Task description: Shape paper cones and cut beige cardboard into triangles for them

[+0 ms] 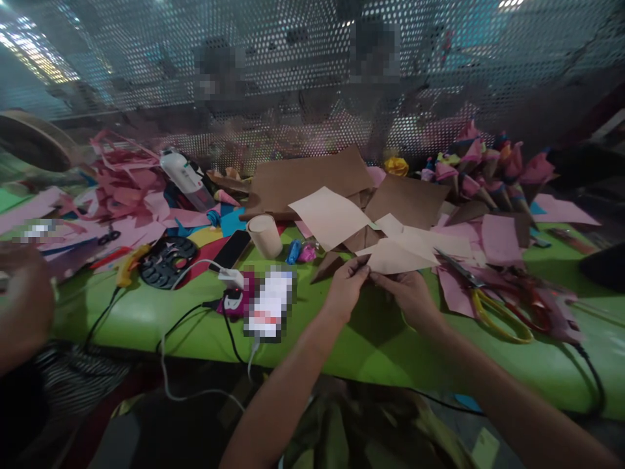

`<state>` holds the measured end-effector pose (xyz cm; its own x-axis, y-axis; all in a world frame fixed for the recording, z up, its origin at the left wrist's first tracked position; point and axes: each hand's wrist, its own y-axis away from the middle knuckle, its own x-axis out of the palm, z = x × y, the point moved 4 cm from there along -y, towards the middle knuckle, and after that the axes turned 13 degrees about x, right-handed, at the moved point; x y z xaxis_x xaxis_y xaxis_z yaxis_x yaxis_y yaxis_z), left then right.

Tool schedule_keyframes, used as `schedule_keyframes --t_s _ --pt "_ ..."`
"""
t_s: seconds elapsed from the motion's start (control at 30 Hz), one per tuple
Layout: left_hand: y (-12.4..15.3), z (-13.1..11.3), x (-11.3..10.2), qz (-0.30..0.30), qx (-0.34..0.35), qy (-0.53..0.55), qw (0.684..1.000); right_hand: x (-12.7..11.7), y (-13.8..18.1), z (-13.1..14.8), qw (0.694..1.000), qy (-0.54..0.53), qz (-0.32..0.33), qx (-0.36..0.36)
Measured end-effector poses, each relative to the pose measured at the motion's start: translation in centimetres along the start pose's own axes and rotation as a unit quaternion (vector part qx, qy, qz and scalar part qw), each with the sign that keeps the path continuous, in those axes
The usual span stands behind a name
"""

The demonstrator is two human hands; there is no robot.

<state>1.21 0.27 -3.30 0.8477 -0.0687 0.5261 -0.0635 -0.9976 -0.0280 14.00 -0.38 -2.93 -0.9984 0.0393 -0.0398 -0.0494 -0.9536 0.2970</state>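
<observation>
My left hand (346, 286) pinches the near left corner of a cream paper sheet (403, 256) between thumb and fingers. On the same near edge, my right hand (409, 296) closes on the paper, its thumb close to the left fingertips. The sheet is tilted above the green tabletop, its far part overlapping other cream paper. Beyond it lie a loose cream square (329, 215) and a brown paper sheet (410, 198). A small folded brown piece (326, 266) rests just left of my left hand. Scissors (500, 318) with yellow handles lie right of my right hand.
A pink glue gun (561, 312) with a cord lies at right. At left are a purple power block (235, 303), a charging phone (269, 303), a tape roll (265, 236) and a yellow glue gun (127, 268). Another person's hand (24, 306) shows at far left.
</observation>
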Motion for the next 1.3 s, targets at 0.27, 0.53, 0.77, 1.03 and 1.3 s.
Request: schedule_keyframes --t_s 0.27,0.53,0.77,1.03,1.3 --pt "0.2 -0.4 0.4 0.028 -0.009 0.042 0.999 -0.3 -0.1 0.1 1.000 0.005 0.005 0.010" --pt "-0.1 -0.3 0.2 0.003 -0.001 0.013 1.000 0.1 0.3 0.6 1.000 -0.002 0.003 0.000" --pt "-0.3 -1.2 -1.1 -0.032 0.059 -0.119 0.991 -3.1 0.3 1.9 0.992 -0.021 -0.112 -0.046" --pt "0.9 -4.0 -0.4 0.093 0.148 -0.344 0.923 -5.6 1.1 5.3 0.919 0.222 -0.186 -0.268" --pt "1.2 -4.6 0.3 0.151 0.150 -0.371 0.904 -4.7 0.1 3.7 0.954 0.195 -0.087 -0.212"
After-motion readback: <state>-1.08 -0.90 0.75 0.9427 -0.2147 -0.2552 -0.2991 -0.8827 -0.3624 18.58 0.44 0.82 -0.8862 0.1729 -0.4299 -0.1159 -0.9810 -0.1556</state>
